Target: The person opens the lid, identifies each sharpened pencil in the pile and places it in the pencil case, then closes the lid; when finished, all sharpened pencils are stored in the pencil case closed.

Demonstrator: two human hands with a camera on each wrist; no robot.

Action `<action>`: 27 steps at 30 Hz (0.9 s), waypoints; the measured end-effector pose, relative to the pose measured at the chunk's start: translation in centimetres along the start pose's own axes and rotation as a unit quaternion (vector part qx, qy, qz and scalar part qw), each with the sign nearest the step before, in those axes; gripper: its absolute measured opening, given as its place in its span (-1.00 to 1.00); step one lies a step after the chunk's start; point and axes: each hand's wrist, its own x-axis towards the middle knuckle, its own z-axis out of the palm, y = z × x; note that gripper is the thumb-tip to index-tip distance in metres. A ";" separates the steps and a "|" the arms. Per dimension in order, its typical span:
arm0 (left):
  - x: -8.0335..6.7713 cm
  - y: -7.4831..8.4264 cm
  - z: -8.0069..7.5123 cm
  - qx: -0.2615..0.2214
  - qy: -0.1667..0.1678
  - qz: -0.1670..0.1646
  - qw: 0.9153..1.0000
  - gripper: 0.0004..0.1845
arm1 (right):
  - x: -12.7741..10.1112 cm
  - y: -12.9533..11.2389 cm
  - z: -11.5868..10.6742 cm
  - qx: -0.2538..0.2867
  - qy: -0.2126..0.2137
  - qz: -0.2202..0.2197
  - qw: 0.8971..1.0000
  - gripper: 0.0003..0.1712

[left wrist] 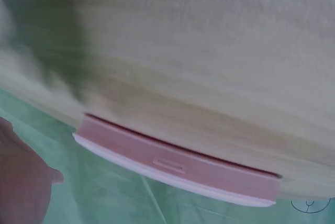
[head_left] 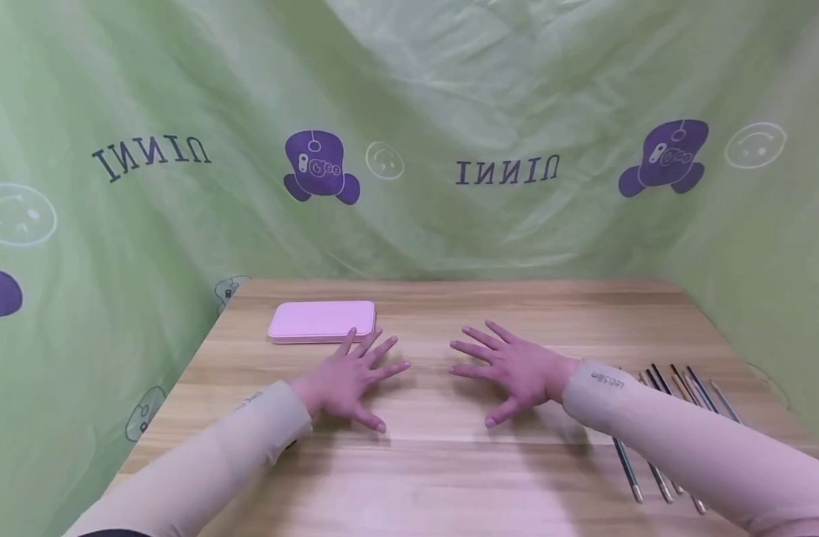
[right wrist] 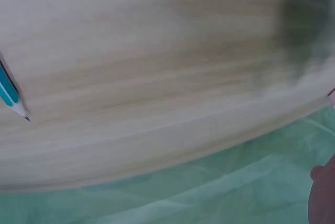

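Observation:
Both hands hover over the middle of the wooden table, palms down and fingers spread, holding nothing. The left hand (head_left: pixel 349 380) is just in front of a pink pencil case (head_left: pixel 322 319), and its fingertips overlap the case's near right corner in the head view. In the left wrist view the case (left wrist: pixel 172 158) shows its long side with a small latch. Facing it is the right hand (head_left: pixel 522 371), with its thumb toward the body. Several pencils (head_left: pixel 627 470) lie to its right, partly hidden beneath the right sleeve. One teal pencil (right wrist: pixel 8 89) shows its sharpened tip in the right wrist view.
The wooden table (head_left: pixel 423 477) is bordered at the back and sides by a green curtain (head_left: pixel 409 231) with purple prints. A small dark thing (head_left: pixel 291 444) peeks out beneath the left sleeve.

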 end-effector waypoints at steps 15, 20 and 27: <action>-1.5 -7.2 -2.7 -0.139 0.057 -0.195 0.969 -0.05 | 6.2 2.0 -0.5 0.118 -0.012 0.095 0.988 0.07; -3.3 -10.6 -2.5 -0.161 0.079 -0.277 0.944 -0.07 | 9.0 2.3 0.3 0.181 0.006 0.174 0.968 0.04; -5.2 -12.5 -1.1 -0.207 0.085 -0.352 0.909 -0.11 | 12.9 2.0 1.6 0.338 0.056 0.277 0.898 -0.04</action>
